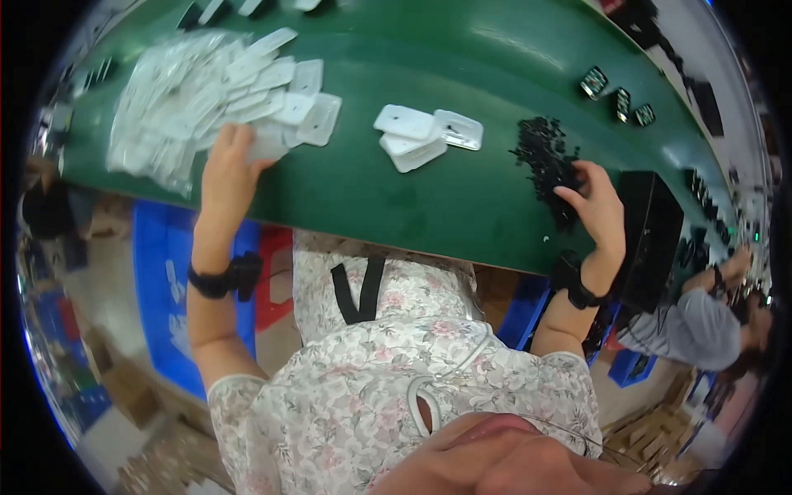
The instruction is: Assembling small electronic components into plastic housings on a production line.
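Observation:
My left hand [227, 169] is at the near edge of a heap of white plastic covers [206, 99], its fingers and thumb closed on one translucent white cover [268, 142] that looks blurred. My right hand [598, 206] reaches into a pile of small black parts [544, 157]. Its thumb and forefinger are curved and apart at the pile's right side, and nothing held shows between them. Between the hands, a few white covers [410, 121] lie in a small overlapping stack on the green table [371, 190].
A black box [652, 235] stands right of my right hand. Several small black-framed pieces [621, 105] lie at the far right. Below the table's left edge is a blue bin [157, 280]. Another person [693, 326] sits at the right.

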